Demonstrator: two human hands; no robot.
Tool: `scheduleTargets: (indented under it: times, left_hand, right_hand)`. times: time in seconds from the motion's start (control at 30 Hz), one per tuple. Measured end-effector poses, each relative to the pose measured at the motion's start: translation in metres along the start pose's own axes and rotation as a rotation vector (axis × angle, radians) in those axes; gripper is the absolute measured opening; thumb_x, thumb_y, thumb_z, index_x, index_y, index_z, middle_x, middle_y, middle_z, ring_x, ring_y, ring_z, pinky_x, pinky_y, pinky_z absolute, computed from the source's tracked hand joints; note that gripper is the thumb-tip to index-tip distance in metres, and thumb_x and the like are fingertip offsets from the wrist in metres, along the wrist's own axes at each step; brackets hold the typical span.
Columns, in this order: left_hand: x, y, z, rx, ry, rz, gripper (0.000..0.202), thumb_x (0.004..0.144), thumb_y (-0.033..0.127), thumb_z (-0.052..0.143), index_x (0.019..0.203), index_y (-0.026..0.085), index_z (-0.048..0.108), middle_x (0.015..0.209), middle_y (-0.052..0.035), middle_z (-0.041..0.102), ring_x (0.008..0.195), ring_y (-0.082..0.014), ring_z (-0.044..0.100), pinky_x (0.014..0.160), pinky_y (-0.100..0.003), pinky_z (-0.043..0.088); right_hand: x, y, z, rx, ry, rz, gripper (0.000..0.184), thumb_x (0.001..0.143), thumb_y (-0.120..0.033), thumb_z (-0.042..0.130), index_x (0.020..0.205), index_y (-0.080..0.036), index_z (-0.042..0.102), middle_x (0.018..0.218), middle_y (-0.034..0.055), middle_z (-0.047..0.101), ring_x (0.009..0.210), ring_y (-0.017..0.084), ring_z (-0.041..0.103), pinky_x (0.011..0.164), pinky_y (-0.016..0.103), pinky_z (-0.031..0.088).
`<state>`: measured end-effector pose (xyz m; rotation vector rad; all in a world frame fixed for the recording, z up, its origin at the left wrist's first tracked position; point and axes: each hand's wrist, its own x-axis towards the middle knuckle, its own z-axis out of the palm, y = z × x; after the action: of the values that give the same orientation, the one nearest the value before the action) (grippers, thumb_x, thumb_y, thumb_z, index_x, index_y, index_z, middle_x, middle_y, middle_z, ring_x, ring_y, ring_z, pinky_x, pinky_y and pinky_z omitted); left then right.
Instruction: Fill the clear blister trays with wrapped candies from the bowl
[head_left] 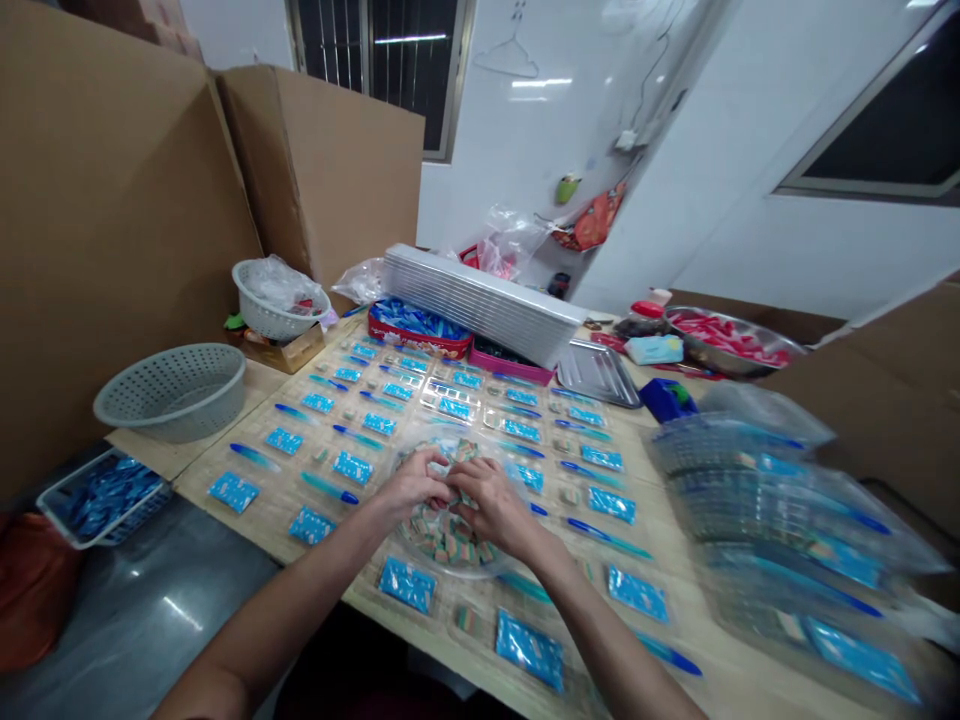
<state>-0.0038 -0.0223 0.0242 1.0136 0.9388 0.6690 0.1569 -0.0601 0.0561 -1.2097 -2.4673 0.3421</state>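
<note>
Head view: we look down on our left hand and right hand meeting over a round clear plastic dish near the front edge of the table. Both hands are half closed, fingers curled inward and almost touching each other, pressed into a heap of small striped blocks that fills the dish. We cannot tell whether either hand has hold of a block, because the fingers hide the pieces beneath them. Around the dish, clear blister sheets lie across the table, set with blue printed packets, blue-and-teal stick-shaped pieces and single striped blocks. Bagged stacks of the same sheets blur at our right. Farther along stand a long stack of white trays, a red tin of blue packets, a metal tray and a steel bowl of red pieces. At our left sit a grey plastic colander, a white basket holding plastic bags, and a wire basket of blue packets.
</note>
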Motion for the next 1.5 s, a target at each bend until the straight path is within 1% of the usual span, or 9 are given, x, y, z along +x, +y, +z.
scheduleTargets:
  times: [0.13, 0.3, 0.47, 0.6, 0.73, 0.97, 1.23, 1.37, 1.5]
  left_hand:
    - [-0.003, -0.002, 0.000, -0.029, 0.090, -0.013, 0.050, 0.049, 0.006, 0.064, 0.095, 0.017, 0.047, 0.048, 0.0102, 0.054, 0.038, -0.0081, 0.048, 0.044, -0.019, 0.036]
    - [-0.006, -0.002, 0.000, -0.117, 0.114, 0.020, 0.051, 0.049, 0.016, 0.076, 0.093, 0.017, 0.050, 0.051, 0.0082, 0.055, 0.043, -0.0089, 0.050, 0.048, -0.020, 0.036]
    - [-0.006, -0.004, 0.008, -0.212, 0.264, 0.136, 0.051, 0.046, 0.018, 0.078, 0.089, 0.017, 0.050, 0.051, 0.0090, 0.052, 0.045, -0.0076, 0.048, 0.051, -0.021, 0.036]
    - [-0.001, -0.009, 0.019, -0.324, 0.377, 0.168, 0.044, 0.048, 0.014, 0.075, 0.085, 0.017, 0.050, 0.052, 0.0096, 0.049, 0.047, -0.0069, 0.045, 0.051, -0.021, 0.035]
    - [0.002, -0.005, 0.012, -0.374, 0.465, 0.268, 0.038, 0.051, 0.008, 0.071, 0.082, 0.016, 0.051, 0.057, 0.0083, 0.050, 0.052, -0.0063, 0.045, 0.053, -0.020, 0.034]
    - [-0.009, 0.015, -0.048, -0.488, 0.549, 0.348, 0.041, 0.052, 0.009, 0.075, 0.084, 0.017, 0.051, 0.055, 0.0083, 0.051, 0.051, -0.0071, 0.046, 0.053, -0.019, 0.034]
    - [-0.025, 0.014, -0.127, -0.736, 0.815, 0.411, 0.044, 0.055, 0.030, 0.077, 0.088, 0.018, 0.049, 0.062, 0.0034, 0.058, 0.058, -0.0117, 0.055, 0.059, -0.023, 0.041]
    - [-0.039, 0.007, -0.135, -0.828, 0.782, 0.362, 0.045, 0.055, 0.032, 0.078, 0.089, 0.019, 0.051, 0.066, 0.0015, 0.060, 0.061, -0.0129, 0.058, 0.063, -0.025, 0.043]
    - [-0.045, -0.005, -0.125, -0.818, 0.599, 0.272, 0.039, 0.053, 0.032, 0.078, 0.078, 0.017, 0.053, 0.061, 0.0005, 0.060, 0.054, -0.0122, 0.055, 0.055, -0.024, 0.041]
  right_hand:
    - [0.002, 0.002, 0.004, 0.030, 0.005, 0.038, 0.008, 0.079, -0.016, 0.064, 0.087, -0.017, 0.064, 0.088, 0.0068, 0.068, 0.087, 0.022, 0.059, 0.084, 0.037, 0.037]
    - [-0.003, 0.011, 0.008, 0.365, 0.097, 0.217, 0.030, 0.074, -0.027, 0.068, 0.102, -0.017, 0.061, 0.097, 0.0079, 0.067, 0.090, 0.022, 0.061, 0.079, 0.034, 0.044]
    - [-0.004, 0.026, 0.020, 0.711, 0.192, 0.476, 0.029, 0.073, -0.044, 0.063, 0.076, -0.015, 0.066, 0.069, 0.0046, 0.066, 0.065, 0.019, 0.060, 0.061, 0.029, 0.047]
    - [0.004, 0.031, 0.030, 0.837, 0.241, 0.598, 0.040, 0.062, -0.051, 0.072, 0.077, -0.014, 0.070, 0.072, 0.0078, 0.070, 0.067, 0.022, 0.064, 0.062, 0.030, 0.050]
    - [0.026, 0.025, 0.027, 0.883, 0.226, 0.631, 0.042, 0.054, -0.053, 0.077, 0.073, -0.016, 0.072, 0.070, 0.0083, 0.071, 0.066, 0.023, 0.065, 0.059, 0.030, 0.051]
    - [0.107, -0.004, 0.030, 0.823, 0.096, 0.531, 0.033, 0.056, -0.047, 0.076, 0.065, -0.016, 0.070, 0.062, 0.0055, 0.068, 0.059, 0.018, 0.060, 0.057, 0.027, 0.047]
    - [0.236, -0.027, 0.089, 0.864, -0.050, 0.419, 0.018, 0.057, -0.032, 0.069, 0.057, -0.015, 0.066, 0.054, 0.0006, 0.062, 0.053, 0.013, 0.055, 0.056, 0.026, 0.046]
    - [0.310, -0.029, 0.123, 0.848, -0.083, 0.455, 0.020, 0.058, -0.035, 0.067, 0.056, -0.016, 0.061, 0.055, 0.0016, 0.062, 0.050, 0.012, 0.056, 0.058, 0.028, 0.052]
    - [0.370, -0.029, 0.158, 0.704, -0.129, 0.442, 0.016, 0.060, -0.027, 0.066, 0.054, -0.015, 0.058, 0.046, -0.0008, 0.056, 0.045, 0.012, 0.055, 0.052, 0.027, 0.052]
